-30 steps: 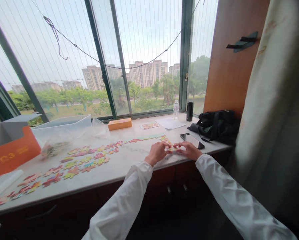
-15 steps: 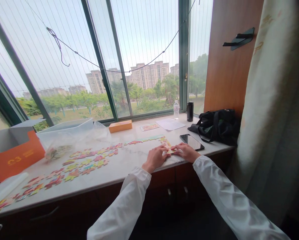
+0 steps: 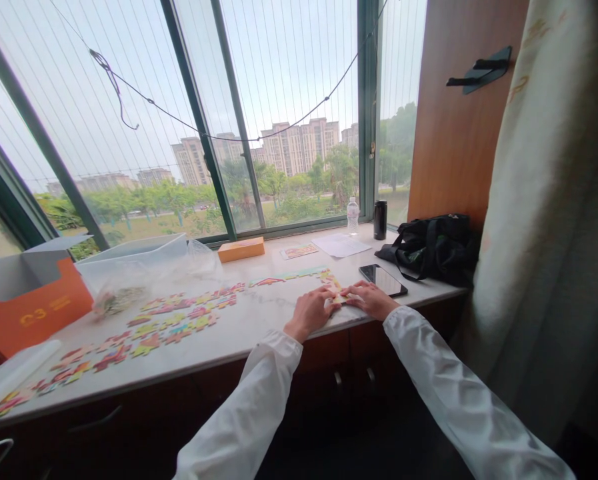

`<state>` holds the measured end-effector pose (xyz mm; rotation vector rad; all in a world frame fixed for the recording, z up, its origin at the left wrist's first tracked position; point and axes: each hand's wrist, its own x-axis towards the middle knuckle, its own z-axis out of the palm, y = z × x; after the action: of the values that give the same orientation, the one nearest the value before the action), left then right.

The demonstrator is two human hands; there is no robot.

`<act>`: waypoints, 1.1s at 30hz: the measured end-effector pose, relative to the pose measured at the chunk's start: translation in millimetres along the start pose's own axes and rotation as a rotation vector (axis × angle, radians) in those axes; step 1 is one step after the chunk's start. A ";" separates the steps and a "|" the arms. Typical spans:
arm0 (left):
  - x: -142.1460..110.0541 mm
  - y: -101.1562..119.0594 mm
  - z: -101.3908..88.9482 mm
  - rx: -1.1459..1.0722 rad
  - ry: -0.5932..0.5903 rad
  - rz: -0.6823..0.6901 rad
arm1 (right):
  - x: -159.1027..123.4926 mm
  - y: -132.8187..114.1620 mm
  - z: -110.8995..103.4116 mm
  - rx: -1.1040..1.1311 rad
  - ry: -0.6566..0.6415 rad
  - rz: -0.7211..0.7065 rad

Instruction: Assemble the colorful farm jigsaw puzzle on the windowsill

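My left hand [image 3: 309, 312] and my right hand [image 3: 370, 300] meet near the front edge of the white countertop [image 3: 273, 337]. Their bent fingers are closed on a small yellowish jigsaw puzzle piece [image 3: 339, 299], mostly covered by the fingertips. It sits at the lower end of a joined puzzle border [image 3: 293, 276], which runs leftward along the back and down the right side. Several loose puzzle pieces [image 3: 179, 328] in red, yellow and green lie spread out to the left. Just beyond my right hand is a black phone [image 3: 385, 280].
At the left stand an orange box [image 3: 36, 303], a clear plastic bin [image 3: 133, 257] and a bag of pieces [image 3: 121, 301]. Behind are a small orange box [image 3: 241, 249], a picture card [image 3: 299, 251], paper [image 3: 341, 246], a bottle [image 3: 353, 217], a black tumbler [image 3: 380, 221] and a black bag [image 3: 433, 247].
Both hands stay at the same corner of the puzzle, with only slight finger movement. The view has shifted a little; the loose pieces lie as before.
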<state>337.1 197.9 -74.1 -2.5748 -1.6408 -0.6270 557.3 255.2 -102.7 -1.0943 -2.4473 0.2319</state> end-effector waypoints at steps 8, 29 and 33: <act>0.3 -0.7 0.6 -0.009 -0.008 -0.002 | -1.6 5.8 5.7 0.007 0.035 0.026; -0.9 -1.6 5.1 0.056 -0.035 -0.015 | -2.6 8.9 8.9 -0.020 0.027 0.004; -1.1 -3.2 6.3 0.018 0.009 -0.029 | -3.3 6.7 8.5 -0.004 0.036 -0.006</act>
<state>335.9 199.8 -80.9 -2.5364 -1.6756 -0.6224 559.8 257.6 -113.5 -1.0831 -2.4203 0.2041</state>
